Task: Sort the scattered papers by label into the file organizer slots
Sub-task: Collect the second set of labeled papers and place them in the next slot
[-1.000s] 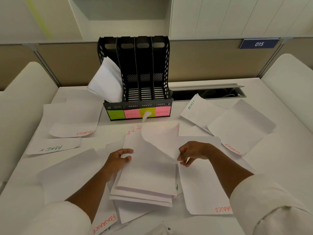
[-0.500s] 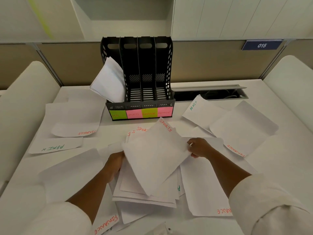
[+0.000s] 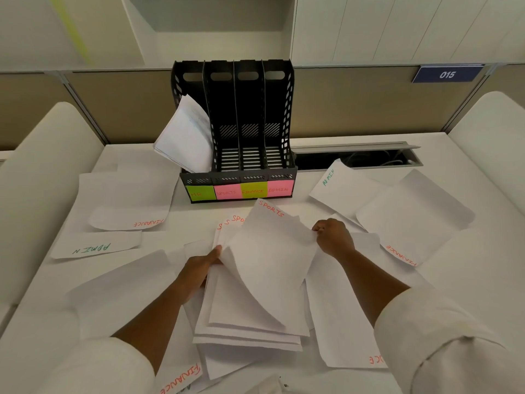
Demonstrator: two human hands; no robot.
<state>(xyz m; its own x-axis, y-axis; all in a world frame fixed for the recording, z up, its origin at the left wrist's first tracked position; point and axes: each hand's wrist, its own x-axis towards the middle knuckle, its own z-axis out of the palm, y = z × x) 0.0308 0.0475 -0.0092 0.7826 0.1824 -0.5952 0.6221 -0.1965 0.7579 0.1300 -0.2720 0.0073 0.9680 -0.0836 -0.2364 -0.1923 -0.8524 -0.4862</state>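
Risk first: a single SPORTS sheet [image 3: 272, 260] pinched only at two edges, bowed and limp between them, likely to fold, slide free, or drag neighbours off the stack [image 3: 250, 325] underneath if lifted fast. Left hand [image 3: 199, 268] curled round the sheet's near-left edge, thumb on top; right hand [image 3: 333, 237] pinching the far-right edge between bent fingers. Sheet raised off the pile between both grips, far corner tilted upward, long axis running from near the person toward the file organizer [image 3: 235, 132], labelled corner pointing at it. Organizer just beyond the grips on the counter [image 3: 326, 211], four upright slots tagged HR, SPORTS, FINANCE, ADMIN; papers [image 3: 186, 137] already leaning in the leftmost, the other three apparently bare. Second worry: wrong slot, since the pink SPORTS tag [image 3: 227, 191] sits right beside HR and the narrow opening wants the sheet turned edge-on. Further loose sheets marked FINANCE [image 3: 147, 223] and ADMIN [image 3: 91, 248] left of the grips, unsorted.
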